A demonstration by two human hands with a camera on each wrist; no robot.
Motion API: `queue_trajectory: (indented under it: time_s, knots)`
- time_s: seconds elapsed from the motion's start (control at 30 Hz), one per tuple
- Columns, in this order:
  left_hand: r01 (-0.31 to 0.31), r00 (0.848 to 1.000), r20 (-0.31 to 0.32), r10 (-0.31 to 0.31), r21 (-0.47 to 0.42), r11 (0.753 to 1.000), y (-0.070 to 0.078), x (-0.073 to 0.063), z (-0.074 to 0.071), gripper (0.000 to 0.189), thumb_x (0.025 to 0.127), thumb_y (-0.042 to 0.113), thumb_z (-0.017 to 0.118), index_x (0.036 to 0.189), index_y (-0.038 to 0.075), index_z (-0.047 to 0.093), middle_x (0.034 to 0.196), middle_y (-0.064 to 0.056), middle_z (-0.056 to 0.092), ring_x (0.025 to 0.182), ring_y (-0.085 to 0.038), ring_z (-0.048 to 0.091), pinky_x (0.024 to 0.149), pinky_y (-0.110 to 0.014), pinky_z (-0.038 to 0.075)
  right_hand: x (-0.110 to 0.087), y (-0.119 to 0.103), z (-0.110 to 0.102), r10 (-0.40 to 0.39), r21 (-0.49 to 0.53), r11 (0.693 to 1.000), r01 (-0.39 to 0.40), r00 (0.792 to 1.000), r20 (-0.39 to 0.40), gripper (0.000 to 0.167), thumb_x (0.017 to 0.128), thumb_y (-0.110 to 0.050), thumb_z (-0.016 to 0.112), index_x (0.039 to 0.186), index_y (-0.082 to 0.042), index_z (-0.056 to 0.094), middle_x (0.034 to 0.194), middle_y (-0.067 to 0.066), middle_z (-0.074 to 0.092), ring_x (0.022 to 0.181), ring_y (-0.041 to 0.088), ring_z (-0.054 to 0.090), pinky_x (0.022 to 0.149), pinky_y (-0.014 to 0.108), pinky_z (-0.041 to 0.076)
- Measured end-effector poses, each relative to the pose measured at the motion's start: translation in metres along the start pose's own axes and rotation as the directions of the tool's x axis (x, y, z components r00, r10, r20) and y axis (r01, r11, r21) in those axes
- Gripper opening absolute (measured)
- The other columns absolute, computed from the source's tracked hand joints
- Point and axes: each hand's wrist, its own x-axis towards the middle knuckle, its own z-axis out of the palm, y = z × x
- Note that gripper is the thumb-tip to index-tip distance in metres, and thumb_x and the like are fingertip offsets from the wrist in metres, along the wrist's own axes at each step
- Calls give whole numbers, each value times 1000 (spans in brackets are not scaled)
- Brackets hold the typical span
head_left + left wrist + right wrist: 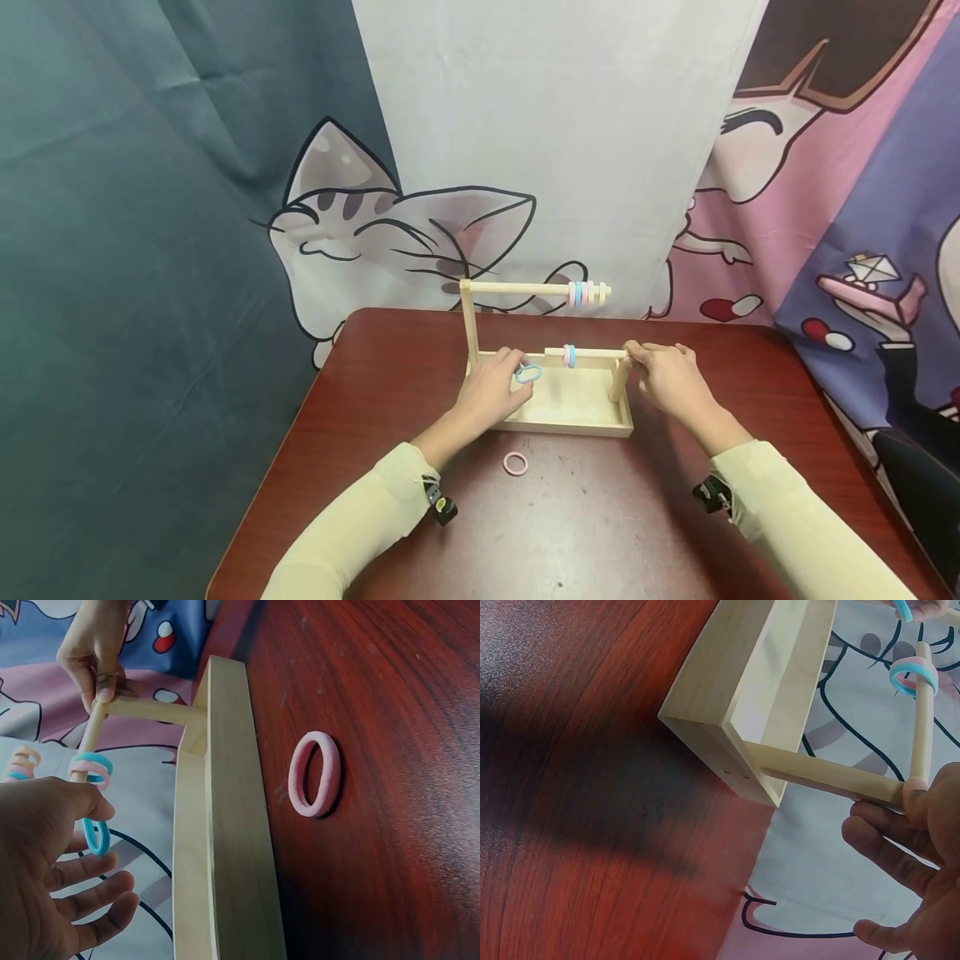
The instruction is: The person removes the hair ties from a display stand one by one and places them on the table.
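Left grip (491, 387) has the blue ring (103, 838) pinched between thumb and finger, remaining fingers spread loosely. Right grip (667, 375) pinches the joint where the lower rod (596, 354) meets the short post (619, 381). Held ring sits just beside the rod's unsupported end, a bit low in the head view; I read it as not touching.

Step in hand looks to me like lining ring up with rod. For that I'd lift it slightly and turn it: from the head it looks tilted, whereas the threaded blue ring (572, 356) and threaded pink ring (566, 356) stand across the rod. I'd hold only the rim, fingertips out of the hole, and brace the joint without pulling. Rod is supported at one end, so a sideways push could twist it.

Around it, near to far: loose pink ring (297, 774) lies flat on the counter (390, 367) in front of the tray (566, 429), apart from both grips. Tall post (470, 325) rises just behind the left grip, so I'd watch knuckles there. Upper rod (517, 288) runs higher and farther back, with a ring cluster (578, 293) near its tip. Printed cloth (600, 125) hangs behind, not in the way.
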Motion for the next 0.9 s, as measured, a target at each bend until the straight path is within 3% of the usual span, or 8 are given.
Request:
queue_trajectory:
  time_s: [0.23, 0.5, 0.67, 0.9]
  knots:
    - [-31, 999, 18, 31, 13, 999, 0, -5, 2, 30, 97, 37, 78, 120, 17, 75, 109, 0, 73, 98, -18, 70, 79, -36, 58, 0, 1, 1, -4, 4, 1000, 4, 1000, -13, 14, 104, -5, 70, 94, -12, 63, 78, 8, 71, 89, 45, 78, 96, 83, 48]
    - [-33, 997, 68, 32, 14, 999, 4, -10, 1, 31, 97, 40, 80, 119, 19, 78, 117, 3, 73, 112, -17, 71, 86, -37, 61, 0, 1, 1, -10, 11, 1000, 10, 1000, -21, 13, 104, -6, 70, 95, -12, 64, 78, 8, 71, 89, 46, 77, 95, 83, 48]
    - [-82, 990, 116, 81, 7, 997, 7, -12, 1, 30, 97, 39, 83, 119, 19, 80, 113, 3, 69, 108, -16, 67, 86, -32, 59, 0, 0, 1, -11, 7, 1000, 11, 1000, -27, 12, 103, -5, 70, 96, -12, 64, 78, 8, 71, 88, 46, 77, 94, 82, 49]
    - [-182, 968, 178, 179, 3, 983, 9, -14, 7, 27, 99, 42, 84, 117, 22, 80, 109, 5, 68, 100, -12, 64, 87, -29, 57, 0, 1, 1, -9, 4, 1000, 9, 1000, -19, 11, 103, -4, 70, 97, -12, 64, 79, 9, 72, 87, 45, 76, 92, 80, 50]
